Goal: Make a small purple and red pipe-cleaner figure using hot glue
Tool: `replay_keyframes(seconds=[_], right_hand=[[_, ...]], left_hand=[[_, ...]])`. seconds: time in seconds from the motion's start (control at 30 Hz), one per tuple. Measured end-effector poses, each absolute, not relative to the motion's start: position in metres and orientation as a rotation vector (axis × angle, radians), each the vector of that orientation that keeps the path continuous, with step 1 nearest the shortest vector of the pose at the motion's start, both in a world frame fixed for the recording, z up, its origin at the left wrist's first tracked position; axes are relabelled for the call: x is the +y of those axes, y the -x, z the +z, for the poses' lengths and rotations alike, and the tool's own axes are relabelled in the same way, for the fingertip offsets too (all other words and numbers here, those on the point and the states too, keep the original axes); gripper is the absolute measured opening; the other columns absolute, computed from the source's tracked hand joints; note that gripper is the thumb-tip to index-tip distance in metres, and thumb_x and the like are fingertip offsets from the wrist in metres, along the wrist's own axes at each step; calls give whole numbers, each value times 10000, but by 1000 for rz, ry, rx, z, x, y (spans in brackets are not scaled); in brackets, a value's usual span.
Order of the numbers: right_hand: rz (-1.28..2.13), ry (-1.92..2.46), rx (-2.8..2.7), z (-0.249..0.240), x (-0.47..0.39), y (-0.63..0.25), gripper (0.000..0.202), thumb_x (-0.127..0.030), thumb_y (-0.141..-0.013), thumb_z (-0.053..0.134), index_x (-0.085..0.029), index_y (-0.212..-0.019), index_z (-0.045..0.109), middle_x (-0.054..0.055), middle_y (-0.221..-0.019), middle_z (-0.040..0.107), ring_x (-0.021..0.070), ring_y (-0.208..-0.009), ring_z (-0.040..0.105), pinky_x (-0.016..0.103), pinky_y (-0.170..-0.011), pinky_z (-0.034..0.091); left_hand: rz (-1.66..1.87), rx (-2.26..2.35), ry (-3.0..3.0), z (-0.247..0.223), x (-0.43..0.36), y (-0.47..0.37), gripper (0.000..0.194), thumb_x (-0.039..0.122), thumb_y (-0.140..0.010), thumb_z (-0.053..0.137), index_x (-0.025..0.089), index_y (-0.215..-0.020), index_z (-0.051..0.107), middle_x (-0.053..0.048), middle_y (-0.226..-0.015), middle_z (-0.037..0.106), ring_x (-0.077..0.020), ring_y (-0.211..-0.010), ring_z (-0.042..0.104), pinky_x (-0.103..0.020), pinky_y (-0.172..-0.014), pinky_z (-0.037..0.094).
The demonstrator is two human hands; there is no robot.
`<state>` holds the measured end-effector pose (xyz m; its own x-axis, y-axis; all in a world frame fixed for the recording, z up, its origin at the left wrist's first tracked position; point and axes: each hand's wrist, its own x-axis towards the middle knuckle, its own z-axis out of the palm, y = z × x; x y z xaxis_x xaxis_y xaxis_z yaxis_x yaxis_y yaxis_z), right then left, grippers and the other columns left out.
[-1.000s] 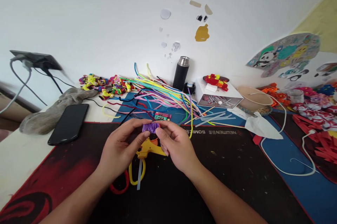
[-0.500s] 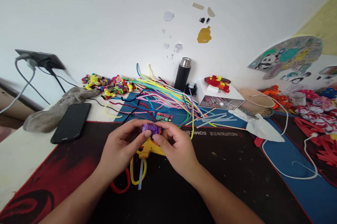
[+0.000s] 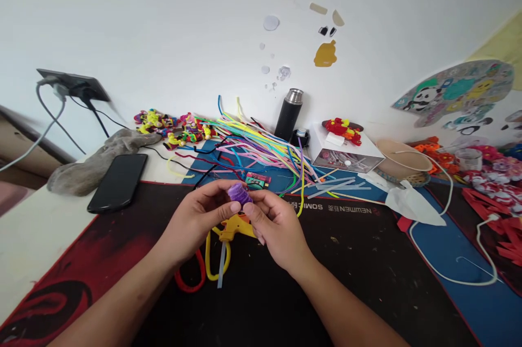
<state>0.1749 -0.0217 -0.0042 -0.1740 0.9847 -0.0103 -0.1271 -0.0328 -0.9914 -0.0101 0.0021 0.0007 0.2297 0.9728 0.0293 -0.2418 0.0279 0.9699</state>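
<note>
Between my two hands is a coiled purple pipe cleaner point(image 3: 240, 194), tilted with its upper end showing. My left hand point(image 3: 199, 219) pinches its left side with thumb and fingertips. On its lower right, the thumb and fingers of my right hand point(image 3: 281, 227) close on it. Beneath my hands a yellow glue gun point(image 3: 234, 226) lies on the dark mat, with a clear glue stick point(image 3: 222, 265) poking out toward me. A yellow pipe cleaner loop point(image 3: 209, 265) and a red pipe cleaner loop point(image 3: 191, 287) lie beside it, partly covered by my left hand.
Behind my hands spreads a heap of coloured pipe cleaners point(image 3: 261, 143). A black thermos point(image 3: 289, 116) and a white drawer box point(image 3: 346, 148) stand near the wall. At left lies a phone point(image 3: 118, 184); loose glue sticks point(image 3: 342, 186) and a white cable point(image 3: 444, 282) are at right.
The purple coil has turned from lying sideways to a more upright tilt, exposing its end. My fingers have shifted around it. The whole view has moved slightly.
</note>
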Motion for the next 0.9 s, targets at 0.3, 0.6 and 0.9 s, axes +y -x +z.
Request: replay_keyframes(seconds=[0.3,0.6,0.9], right_hand=[[1499,940,-1170,-6,-19,-174,487,-647,-925,794,-188,-1051,694,-121,-512,457,81,-415,350,234,-430,289],[1476,977,-1201,-2,-19,-174,471,-611,-936,790,-175,-1105,729,-117,-510,460,82,-417,361,239,-443,294],[1441,1005,-1106,-3,-16,-178,487,-614,-967,743,-170,-1166,766,-102,-545,447,90,-450,389,241,-460,304]], left_hand=[[1104,888,-1183,4,-1,9,396,437,-809,961,235,-1136,868,-61,-1019,847,-248,-967,772,-307,-861,608],[1123,926,-1207,7,1,7,322,418,-765,987,225,-998,874,-37,-976,803,-238,-961,734,-293,-862,583],[1183,1015,-1077,-3,2,11,487,536,-765,970,187,-1089,872,-92,-999,852,-223,-853,729,-289,-748,567]])
